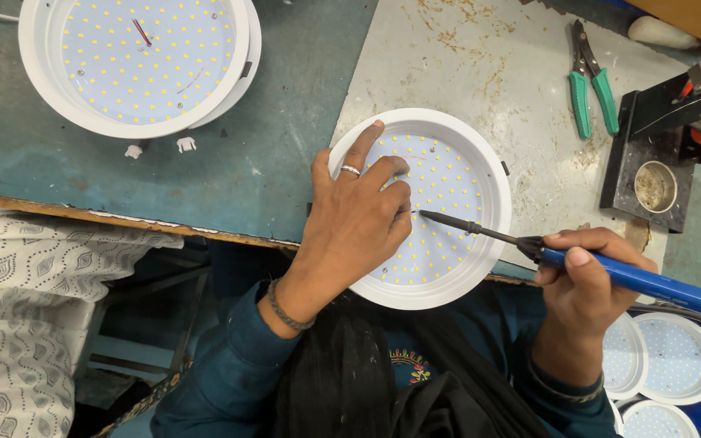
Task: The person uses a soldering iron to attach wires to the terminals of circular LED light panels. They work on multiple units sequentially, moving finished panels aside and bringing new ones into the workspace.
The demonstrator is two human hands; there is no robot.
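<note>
Round white LED panel lamp (448, 182): centre of bench (285, 122), overhanging its near edge. Left hand (359, 219): fingers curled, pressed flat on the lamp's 9 o'clock side. Right hand (586, 284): clenched around blue-handled soldering iron (634, 278), tip on the panel. Second lamp (144, 61) at 10 o'clock; green pliers (592, 81) at 2 o'clock.

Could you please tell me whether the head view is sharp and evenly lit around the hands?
Head view: soft, even light with faint shadows; the left hand, the soldering iron in the right hand and the round LED panel are sharp, without blown-out glare; edges bow slightly from the wide lens.
</note>
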